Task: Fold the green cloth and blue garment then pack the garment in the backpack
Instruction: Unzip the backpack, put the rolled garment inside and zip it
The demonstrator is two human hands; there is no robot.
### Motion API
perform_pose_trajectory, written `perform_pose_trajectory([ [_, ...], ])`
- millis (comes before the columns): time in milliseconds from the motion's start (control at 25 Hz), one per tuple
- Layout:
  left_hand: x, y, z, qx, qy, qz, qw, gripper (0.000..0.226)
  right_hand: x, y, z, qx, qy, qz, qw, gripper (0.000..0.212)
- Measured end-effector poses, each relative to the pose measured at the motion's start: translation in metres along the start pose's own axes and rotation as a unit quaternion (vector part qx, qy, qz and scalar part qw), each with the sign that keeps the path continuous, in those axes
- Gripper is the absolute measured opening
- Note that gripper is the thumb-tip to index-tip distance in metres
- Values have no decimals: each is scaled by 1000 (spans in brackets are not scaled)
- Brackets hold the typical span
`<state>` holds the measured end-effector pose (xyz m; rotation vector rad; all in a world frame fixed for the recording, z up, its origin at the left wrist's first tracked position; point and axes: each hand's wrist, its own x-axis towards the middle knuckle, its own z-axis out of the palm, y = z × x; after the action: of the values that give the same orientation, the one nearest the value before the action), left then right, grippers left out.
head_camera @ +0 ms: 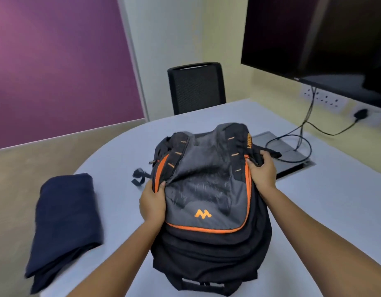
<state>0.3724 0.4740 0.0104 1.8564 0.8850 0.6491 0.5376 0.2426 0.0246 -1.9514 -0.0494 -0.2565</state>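
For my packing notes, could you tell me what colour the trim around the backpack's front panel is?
Orange, on the backpack; the head view shows it.

Meeting room: wall screen (326,39), rounded table (121,168), mesh chair (196,88).

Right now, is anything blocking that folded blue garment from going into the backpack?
Nothing lies on the table between the blue garment and the backpack. The backpack shows no open mouth, though; the left hand and right hand grip its sides near the orange zipper.
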Motion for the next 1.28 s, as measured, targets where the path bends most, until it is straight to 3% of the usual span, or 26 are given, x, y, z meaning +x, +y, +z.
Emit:
perform_pose_trajectory([
  [120,-11,-42,-5,3,6,-52,999,15,5,24,39,-80,-128,-17,988,35],
  [200,-28,-79,-1,38,-44,-83,995,24,1,45,47,-108,-189,1,976,40],
  [280,-52,-121,6,84,-132,-123,980,45,-7,67,38,-127,-221,53,965,47],
  [360,-73,-148,7,155,-150,-115,970,73,-14,91,17,-154,-220,100,958,53],
  [440,-76,-151,6,269,-105,-11,957,79,-18,113,-10,-201,-196,110,953,50],
  [560,-72,-121,21,324,-152,219,908,70,-29,134,-40,-261,-208,104,937,33],
  [760,-70,-89,73,423,-363,308,771,77,-42,136,-29,-248,-231,37,940,24],
  [880,-84,-80,97,417,-452,220,757,92,-40,132,-9,-249,-228,33,941,33],
  [1000,-100,-78,115,353,-492,76,792,96,-42,123,16,-328,-256,55,908,40],
  [1200,-109,-94,124,386,-484,104,778,116,-78,114,41,-451,-343,-17,824,45],
  [1280,-110,-97,124,392,-497,106,767,120,-83,119,34,-477,-344,-54,807,43],
])
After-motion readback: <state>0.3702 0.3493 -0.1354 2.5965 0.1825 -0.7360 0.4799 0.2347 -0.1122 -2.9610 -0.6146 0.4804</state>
